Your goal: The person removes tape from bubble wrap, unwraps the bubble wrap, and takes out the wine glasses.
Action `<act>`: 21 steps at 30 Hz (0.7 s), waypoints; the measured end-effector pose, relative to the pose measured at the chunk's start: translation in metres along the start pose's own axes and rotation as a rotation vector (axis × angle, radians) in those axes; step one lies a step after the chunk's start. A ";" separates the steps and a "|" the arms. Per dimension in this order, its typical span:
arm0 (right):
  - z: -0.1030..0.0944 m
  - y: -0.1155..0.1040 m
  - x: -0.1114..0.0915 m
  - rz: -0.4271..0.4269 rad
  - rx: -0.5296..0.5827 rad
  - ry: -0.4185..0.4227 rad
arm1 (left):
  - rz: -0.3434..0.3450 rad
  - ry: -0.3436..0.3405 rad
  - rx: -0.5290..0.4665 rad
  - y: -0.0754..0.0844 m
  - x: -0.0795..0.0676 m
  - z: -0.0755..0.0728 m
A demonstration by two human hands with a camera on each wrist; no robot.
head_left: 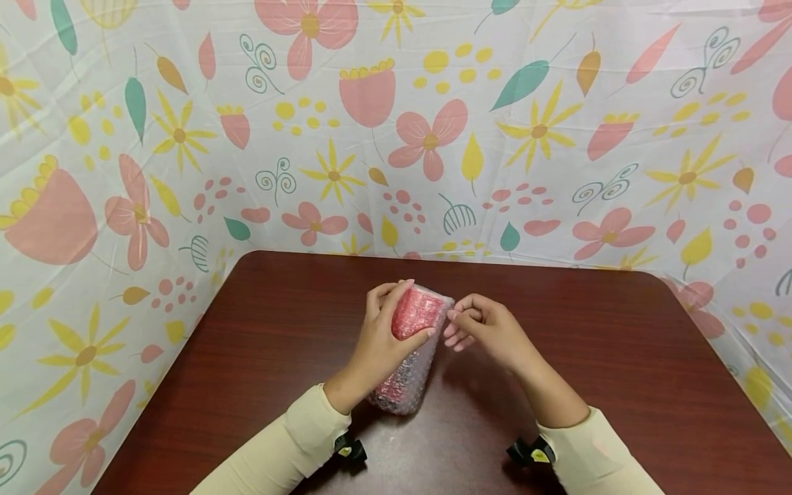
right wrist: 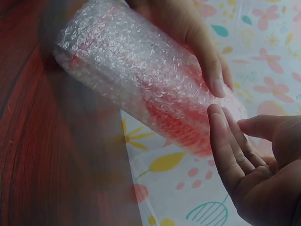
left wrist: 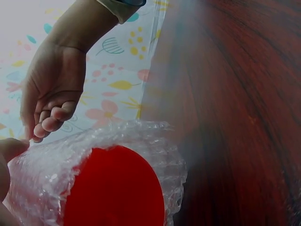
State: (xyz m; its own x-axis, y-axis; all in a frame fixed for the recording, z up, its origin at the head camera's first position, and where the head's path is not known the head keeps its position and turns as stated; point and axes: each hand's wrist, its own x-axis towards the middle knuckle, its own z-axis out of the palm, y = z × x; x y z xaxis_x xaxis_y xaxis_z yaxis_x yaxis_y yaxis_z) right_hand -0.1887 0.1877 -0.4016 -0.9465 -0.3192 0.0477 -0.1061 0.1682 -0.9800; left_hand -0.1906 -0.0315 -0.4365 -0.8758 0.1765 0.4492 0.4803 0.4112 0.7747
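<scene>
A red, rounded container (left wrist: 117, 188) sits inside clear bubble wrap (head_left: 422, 371), and its smooth red end shows through the wrap's open end in the left wrist view. My left hand (head_left: 382, 337) grips the wrapped container from the left, thumb across the near side and fingers over the top. The bundle is tilted, its lower end close to the table. At the upper right edge of the wrap, my right hand (head_left: 495, 333) pinches the bubble wrap between thumb and index finger; its other fingers are loosely bent. What kind of container it is cannot be made out.
A dark reddish-brown wooden table (head_left: 278, 309) with rounded far corners lies under both hands. Behind it and at the sides hangs a white cloth (head_left: 532, 41) printed with flowers and leaves. Black straps (head_left: 351, 450) sit at the wrists.
</scene>
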 end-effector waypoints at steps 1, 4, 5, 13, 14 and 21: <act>0.000 0.000 0.000 0.003 0.000 0.001 | 0.003 -0.002 0.000 0.000 0.000 0.000; 0.000 0.001 0.001 0.001 0.001 -0.008 | 0.019 -0.012 0.000 0.001 0.000 0.000; 0.000 0.001 0.001 0.001 0.001 -0.011 | 0.023 -0.014 0.004 0.001 0.000 -0.001; 0.000 0.001 0.002 -0.002 -0.007 -0.025 | -0.163 -0.097 -0.132 -0.004 0.004 -0.007; 0.000 0.001 0.002 0.001 -0.007 -0.027 | -0.204 -0.114 -0.167 -0.005 0.005 -0.007; 0.000 0.003 0.003 0.022 -0.011 -0.036 | -0.384 -0.219 -0.290 -0.010 0.010 -0.009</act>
State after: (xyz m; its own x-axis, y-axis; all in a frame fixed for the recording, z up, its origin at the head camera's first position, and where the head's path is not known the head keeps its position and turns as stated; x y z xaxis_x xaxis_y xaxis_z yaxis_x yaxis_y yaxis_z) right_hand -0.1915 0.1872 -0.4042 -0.9371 -0.3485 0.0192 -0.0890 0.1854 -0.9786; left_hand -0.2036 -0.0415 -0.4355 -0.9659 0.2574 0.0297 0.0896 0.2245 0.9704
